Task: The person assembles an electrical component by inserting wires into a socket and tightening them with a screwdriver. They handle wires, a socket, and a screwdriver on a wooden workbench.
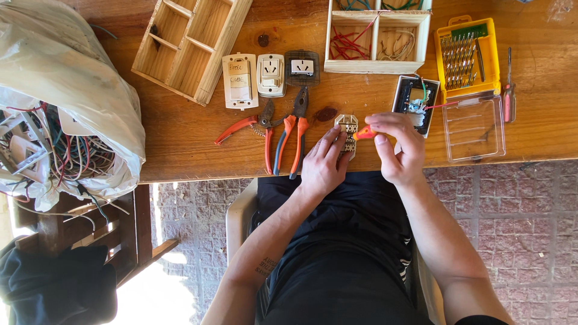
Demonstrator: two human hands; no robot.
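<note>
Far left, a plastic bag (66,90) stuffed with loose wires sits on the table's (180,141) end. Next an empty wooden tray (191,42), then three wall sockets (271,75) in a row, pliers (293,129) below them, handles toward the person. Left hand (322,165) lies flat, fingers pressing a small socket insert (346,129) against the wood, likely to keep it from turning; not a closed grasp. Right hand (397,147) is curled around an orange screwdriver (365,134), tip aimed at the insert, wrist cocked inward. Beyond it an opened switch box (415,102), a wire-filled wooden box (378,36), a yellow bit case (468,57).
</note>
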